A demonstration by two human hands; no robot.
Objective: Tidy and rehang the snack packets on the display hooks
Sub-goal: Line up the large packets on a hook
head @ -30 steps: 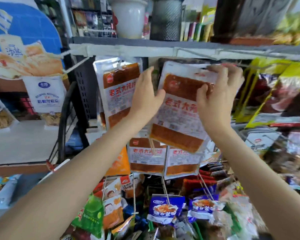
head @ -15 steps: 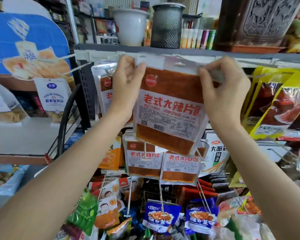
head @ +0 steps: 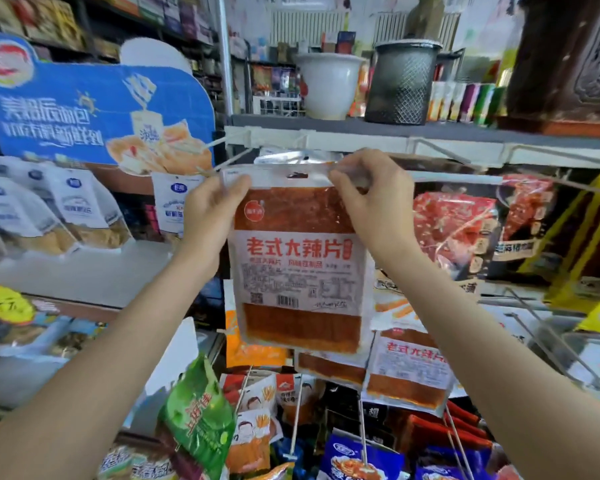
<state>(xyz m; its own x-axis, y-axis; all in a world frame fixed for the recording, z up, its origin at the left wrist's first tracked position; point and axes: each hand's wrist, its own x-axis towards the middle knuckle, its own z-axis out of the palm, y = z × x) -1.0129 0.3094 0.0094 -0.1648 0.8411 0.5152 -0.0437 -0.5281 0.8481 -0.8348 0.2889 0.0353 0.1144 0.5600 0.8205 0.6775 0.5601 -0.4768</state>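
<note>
Spicy strip packet (head: 300,265), red-brown with a white label, hangs upright between my hands just under the grey shelf (head: 430,133), its clear top edge level with the white display hooks (head: 229,161). My left hand (head: 210,216) pinches its top left corner, and my right hand (head: 371,199) pinches the top right corner. Two matching packets (head: 407,372) hang lower behind it.

Both hands raised on outstretched arms, left hand (head: 212,211) and right hand (head: 374,202) each pinching.
</note>
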